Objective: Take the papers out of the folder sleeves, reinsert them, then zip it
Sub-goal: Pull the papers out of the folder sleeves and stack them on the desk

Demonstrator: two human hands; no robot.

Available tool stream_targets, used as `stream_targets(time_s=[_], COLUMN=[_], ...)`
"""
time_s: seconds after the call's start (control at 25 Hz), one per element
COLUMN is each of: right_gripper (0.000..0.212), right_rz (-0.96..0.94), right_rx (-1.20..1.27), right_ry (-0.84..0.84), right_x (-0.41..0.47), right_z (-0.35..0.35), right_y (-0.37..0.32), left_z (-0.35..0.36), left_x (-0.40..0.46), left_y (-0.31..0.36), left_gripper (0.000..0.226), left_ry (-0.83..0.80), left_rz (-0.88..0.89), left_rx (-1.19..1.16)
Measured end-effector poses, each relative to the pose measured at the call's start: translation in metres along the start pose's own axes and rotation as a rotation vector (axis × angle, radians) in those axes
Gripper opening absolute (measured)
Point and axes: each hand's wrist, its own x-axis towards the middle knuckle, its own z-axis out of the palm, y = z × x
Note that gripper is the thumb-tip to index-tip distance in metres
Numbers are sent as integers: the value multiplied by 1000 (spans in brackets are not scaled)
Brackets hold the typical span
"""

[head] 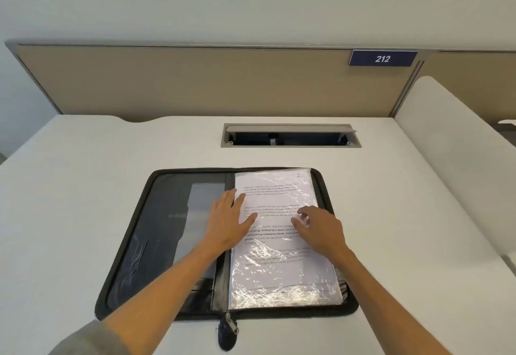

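A black zip folder (131,257) lies open flat on the white desk. Its right half carries clear plastic sleeves (282,276) with printed paper inside; the top sheet shows several blocks of text. My left hand (229,220) lies flat across the spine, fingers spread onto the left edge of the top sleeve. My right hand (318,229) rests on the middle of the sleeve with its fingers bent, fingertips touching the plastic. The zipper pull (230,326) hangs off the folder's near edge at the spine.
The white desk (69,187) extends all round the folder. An open cable hatch (290,135) sits in the desk behind it. A beige partition (195,83) with a blue "212" sign (382,58) closes the back; a white side panel (460,136) rises at right.
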Motion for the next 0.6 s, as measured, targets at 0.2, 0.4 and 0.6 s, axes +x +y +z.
stream_targets(time_s=[0.2,0.4,0.6], right_gripper=[49,70,74], right_rz=[16,9,2], right_rx=[-3,-100,-148], right_ry=[8,-71,-63], right_x=[31,71,92], right_z=[-5,-5,0], right_y=[4,12,13], left_z=[20,32,39], left_x=[7,3,0], left_y=[0,4,2], left_gripper=[106,89,82], left_ry=[-71,-58,-3], left_rz=[-12,-3,4], left_rx=[41,64,84])
